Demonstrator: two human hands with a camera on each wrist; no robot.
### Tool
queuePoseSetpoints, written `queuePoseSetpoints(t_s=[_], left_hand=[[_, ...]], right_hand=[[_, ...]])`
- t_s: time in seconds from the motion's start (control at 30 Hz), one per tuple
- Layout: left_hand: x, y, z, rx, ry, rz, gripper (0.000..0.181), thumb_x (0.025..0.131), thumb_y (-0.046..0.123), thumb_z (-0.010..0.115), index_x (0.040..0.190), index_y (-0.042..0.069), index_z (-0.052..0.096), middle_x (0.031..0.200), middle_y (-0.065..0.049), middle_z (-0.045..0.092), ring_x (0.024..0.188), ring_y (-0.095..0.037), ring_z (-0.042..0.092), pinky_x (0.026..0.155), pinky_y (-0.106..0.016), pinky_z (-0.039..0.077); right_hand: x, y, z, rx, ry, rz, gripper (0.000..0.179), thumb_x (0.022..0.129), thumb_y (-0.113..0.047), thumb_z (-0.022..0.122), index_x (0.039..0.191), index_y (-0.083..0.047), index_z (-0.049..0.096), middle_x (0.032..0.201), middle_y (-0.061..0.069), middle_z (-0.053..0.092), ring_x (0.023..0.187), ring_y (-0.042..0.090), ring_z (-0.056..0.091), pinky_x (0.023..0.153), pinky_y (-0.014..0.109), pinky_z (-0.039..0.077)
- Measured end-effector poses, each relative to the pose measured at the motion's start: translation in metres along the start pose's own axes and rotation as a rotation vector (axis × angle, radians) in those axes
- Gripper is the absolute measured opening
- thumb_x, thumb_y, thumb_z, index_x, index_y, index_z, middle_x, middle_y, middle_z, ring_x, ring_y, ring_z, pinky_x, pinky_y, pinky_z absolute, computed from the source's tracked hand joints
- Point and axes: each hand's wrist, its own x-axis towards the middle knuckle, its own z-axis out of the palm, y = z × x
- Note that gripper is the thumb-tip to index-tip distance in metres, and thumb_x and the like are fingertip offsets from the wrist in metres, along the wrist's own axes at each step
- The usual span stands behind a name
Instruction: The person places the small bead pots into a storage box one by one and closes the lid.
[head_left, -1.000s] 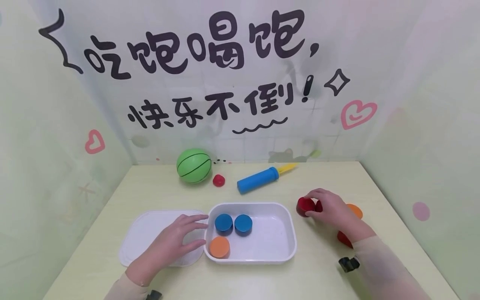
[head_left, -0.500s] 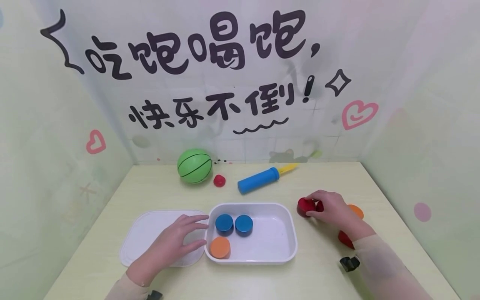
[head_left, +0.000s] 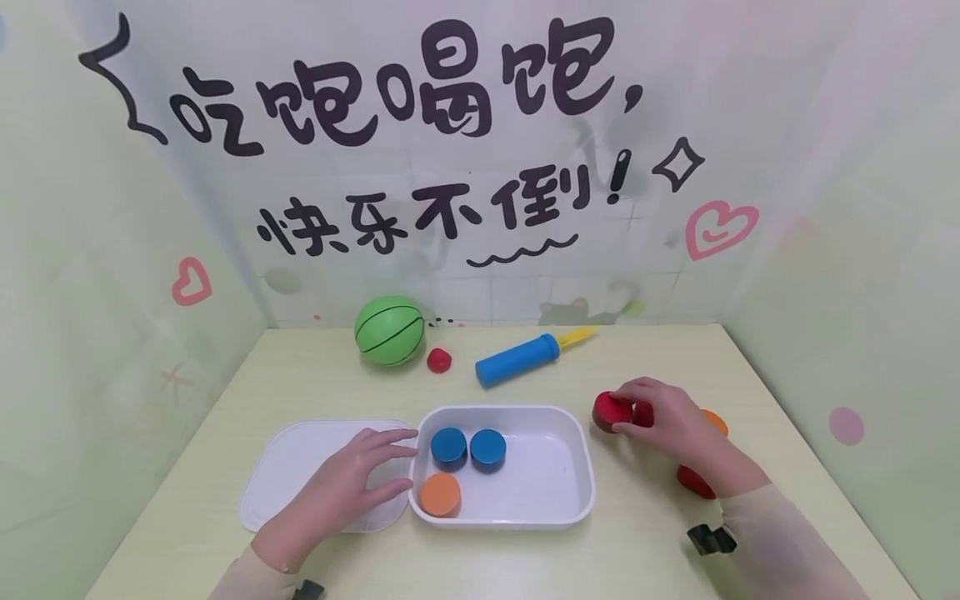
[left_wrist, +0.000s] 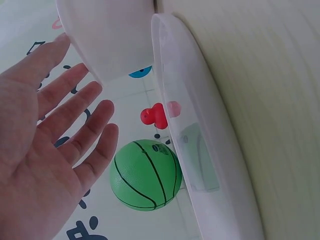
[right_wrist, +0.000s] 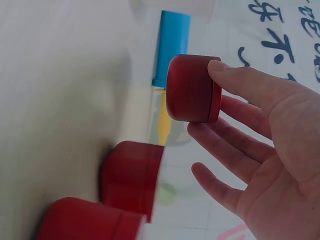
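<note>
My right hand [head_left: 667, 417] pinches a small round red tin [head_left: 611, 412] between thumb and fingers, right of the white box [head_left: 547, 483]. In the right wrist view that red tin [right_wrist: 192, 89] stands a little off the tabletop. A second red tin [head_left: 643, 414] is partly hidden behind the fingers. My left hand [head_left: 348, 479] has its fingers spread, fingertips right at the box's left rim, over the white lid [head_left: 288, 475]. Inside the box, two blue tins [head_left: 487, 450] sit side by side, with an orange tin [head_left: 440, 495] in front of the left one.
An orange tin [head_left: 716, 422] and another red tin [head_left: 696, 481] lie near my right forearm, partly covered by it. Along the back of the table are a green ball [head_left: 389, 331], a small red object [head_left: 438, 360] and a blue pump [head_left: 517, 360] with a yellow end.
My right hand has risen slightly with the red tin, and more of the second red tin shows behind it. The left hand stays at the box rim.
</note>
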Motion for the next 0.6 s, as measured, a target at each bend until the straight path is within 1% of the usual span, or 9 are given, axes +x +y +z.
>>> queuePoseSetpoints(t_s=[0.13, 0.23, 0.3, 0.43, 0.5, 0.6], left_hand=[[0.001, 0.001, -0.001, -0.007, -0.005, -0.011, 0.04, 0.089, 0.041, 0.08, 0.127, 0.028, 0.074, 0.148, 0.01, 0.06, 0.133, -0.02, 0.057, 0.104, -0.047, 0.057], [0.0, 0.001, -0.002, -0.014, 0.001, -0.009, 0.04, 0.089, 0.04, 0.081, 0.126, 0.027, 0.074, 0.148, 0.01, 0.059, 0.133, -0.02, 0.057, 0.104, -0.047, 0.057], [0.0, 0.001, -0.002, -0.015, 0.004, -0.007, 0.04, 0.089, 0.04, 0.081, 0.126, 0.027, 0.074, 0.148, 0.01, 0.06, 0.132, -0.019, 0.057, 0.103, -0.047, 0.057], [0.0, 0.001, -0.001, -0.019, 0.002, -0.009, 0.04, 0.09, 0.04, 0.08, 0.127, 0.027, 0.074, 0.148, 0.009, 0.06, 0.132, -0.019, 0.057, 0.104, -0.047, 0.057], [0.0, 0.001, -0.001, -0.023, 0.0, -0.01, 0.04, 0.09, 0.039, 0.08, 0.127, 0.027, 0.074, 0.148, 0.008, 0.06, 0.133, -0.02, 0.057, 0.104, -0.047, 0.057], [0.0, 0.001, -0.001, -0.026, -0.002, -0.012, 0.04, 0.09, 0.039, 0.08, 0.127, 0.026, 0.074, 0.148, 0.008, 0.059, 0.135, -0.022, 0.056, 0.105, -0.049, 0.056]], right_hand=[[-0.006, -0.014, -0.007, -0.014, 0.044, -0.066, 0.046, 0.081, -0.018, 0.089, 0.123, -0.01, 0.073, 0.121, 0.01, 0.071, 0.109, 0.03, 0.066, 0.084, 0.049, 0.064], [-0.008, -0.029, -0.01, -0.024, 0.053, -0.105, 0.045, 0.081, -0.018, 0.089, 0.123, -0.011, 0.074, 0.121, 0.008, 0.071, 0.108, 0.028, 0.067, 0.082, 0.043, 0.064], [-0.008, -0.04, -0.01, -0.015, 0.045, -0.119, 0.045, 0.081, -0.018, 0.089, 0.123, -0.012, 0.074, 0.123, 0.006, 0.071, 0.107, 0.026, 0.067, 0.079, 0.039, 0.064], [-0.009, -0.061, -0.004, -0.001, 0.01, -0.14, 0.045, 0.08, -0.021, 0.091, 0.122, -0.014, 0.074, 0.123, 0.001, 0.071, 0.108, 0.021, 0.068, 0.08, 0.031, 0.064], [-0.009, -0.071, 0.001, 0.0, -0.012, -0.149, 0.047, 0.08, -0.024, 0.091, 0.123, -0.016, 0.074, 0.123, -0.002, 0.071, 0.111, 0.019, 0.069, 0.084, 0.03, 0.064], [-0.01, -0.085, 0.012, 0.017, -0.062, -0.164, 0.05, 0.079, -0.027, 0.091, 0.125, -0.018, 0.074, 0.125, -0.004, 0.071, 0.115, 0.019, 0.068, 0.087, 0.031, 0.064]])
